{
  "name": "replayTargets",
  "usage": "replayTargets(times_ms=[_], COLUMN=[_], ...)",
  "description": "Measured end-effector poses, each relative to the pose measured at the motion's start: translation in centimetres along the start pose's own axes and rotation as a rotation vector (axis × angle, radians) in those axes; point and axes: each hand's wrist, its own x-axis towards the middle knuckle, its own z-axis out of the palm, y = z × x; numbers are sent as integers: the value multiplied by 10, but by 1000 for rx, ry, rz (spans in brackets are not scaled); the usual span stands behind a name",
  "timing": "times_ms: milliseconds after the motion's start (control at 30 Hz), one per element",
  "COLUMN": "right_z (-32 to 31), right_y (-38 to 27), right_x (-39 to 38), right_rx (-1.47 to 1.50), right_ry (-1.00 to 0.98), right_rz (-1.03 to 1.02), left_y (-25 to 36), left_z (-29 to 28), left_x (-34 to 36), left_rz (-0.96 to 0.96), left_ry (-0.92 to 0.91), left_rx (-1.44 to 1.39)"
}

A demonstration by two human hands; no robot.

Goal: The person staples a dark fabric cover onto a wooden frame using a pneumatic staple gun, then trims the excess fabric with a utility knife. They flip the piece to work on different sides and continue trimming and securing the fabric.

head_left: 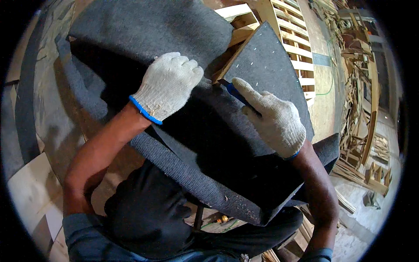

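Note:
My left hand (171, 87), in a white knit glove with a blue cuff, is closed on the loose dark grey carpet (144, 26), its fingertips hidden beneath the fist. In my gloved right hand (279, 122) is a utility knife (237, 93) with a blue handle, thumb stretched along it. The knife's dark tip is beside the corner of a wooden frame (218, 77). Carpet covers a triangular face (266, 61) of that frame, dotted with several light staples. More carpet hangs in dark folds between my hands and over my lap.
Beyond the frame stands a slatted wooden piece (299, 50). Stacked wood strips (351, 109) and a long timber (372, 113) lie on the right. At the lower left is a pale board (35, 185). A small yellowish object (223, 218) lies below the carpet's near edge.

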Motion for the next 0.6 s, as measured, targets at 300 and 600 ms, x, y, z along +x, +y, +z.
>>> replayTargets(times_ms=[300, 600], right_z=[5, 6], right_y=[3, 8], right_x=[2, 5], right_rx=[6, -67], right_ry=[-19, -1], right_rz=[8, -42], left_y=[0, 1], left_z=[1, 4], left_x=[1, 1], left_rz=[7, -20], left_ry=[-9, -50], left_rx=[23, 39])
